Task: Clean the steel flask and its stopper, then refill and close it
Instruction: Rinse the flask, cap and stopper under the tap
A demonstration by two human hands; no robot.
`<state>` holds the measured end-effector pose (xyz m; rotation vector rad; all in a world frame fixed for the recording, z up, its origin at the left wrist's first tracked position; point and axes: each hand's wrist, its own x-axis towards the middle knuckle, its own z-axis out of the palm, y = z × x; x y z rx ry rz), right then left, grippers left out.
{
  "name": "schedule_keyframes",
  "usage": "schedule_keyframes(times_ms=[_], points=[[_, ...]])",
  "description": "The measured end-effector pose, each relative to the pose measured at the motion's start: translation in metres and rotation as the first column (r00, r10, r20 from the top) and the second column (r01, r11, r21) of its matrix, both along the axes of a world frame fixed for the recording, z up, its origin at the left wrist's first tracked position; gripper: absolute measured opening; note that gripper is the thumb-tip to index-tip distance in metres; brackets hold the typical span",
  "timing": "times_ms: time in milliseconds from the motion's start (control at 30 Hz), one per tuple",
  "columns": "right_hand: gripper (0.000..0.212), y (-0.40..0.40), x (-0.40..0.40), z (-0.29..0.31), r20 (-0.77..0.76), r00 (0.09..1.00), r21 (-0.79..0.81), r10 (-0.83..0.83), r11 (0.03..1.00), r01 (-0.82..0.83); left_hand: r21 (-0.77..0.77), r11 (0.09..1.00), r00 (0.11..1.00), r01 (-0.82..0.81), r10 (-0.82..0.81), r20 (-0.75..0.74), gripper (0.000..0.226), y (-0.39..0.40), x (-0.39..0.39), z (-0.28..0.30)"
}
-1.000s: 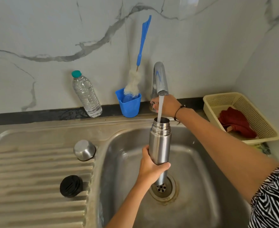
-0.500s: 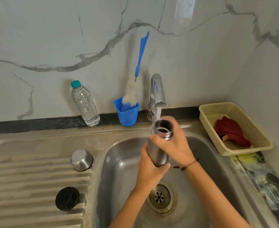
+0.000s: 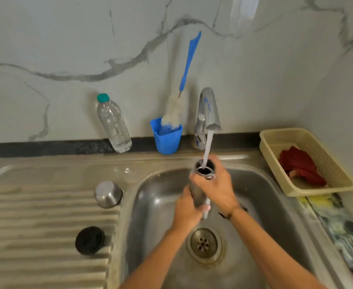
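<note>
Water from the chrome tap runs into the open mouth of the cylindrical steel flask, which I hold over the steel sink basin. My left hand wraps the lower body and my right hand grips just under the rim. On the ribbed draining board sit the round black stopper and a small inverted steel cup, well apart from the flask.

Left hand grips low, right hand grips high, forearms converging.
</note>
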<state>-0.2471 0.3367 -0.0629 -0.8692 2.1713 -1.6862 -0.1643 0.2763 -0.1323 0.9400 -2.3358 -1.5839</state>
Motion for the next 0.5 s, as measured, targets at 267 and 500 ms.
schedule_keyframes(times_ms=[267, 500], points=[[0.03, 0.006, 0.004, -0.004, 0.024, 1.0, -0.039, -0.015, 0.999, 0.016, -0.066, 0.998, 0.999, -0.008, 0.005, -0.045, 0.059, -0.001, 0.007, -0.002], [0.027, -0.001, -0.017, -0.011, 0.399, 0.904, -0.055, -0.152, 0.98, 0.189, -0.144, 0.982, 0.989, 0.12, -0.105, 0.107, 0.049, -0.017, 0.006, -0.003]])
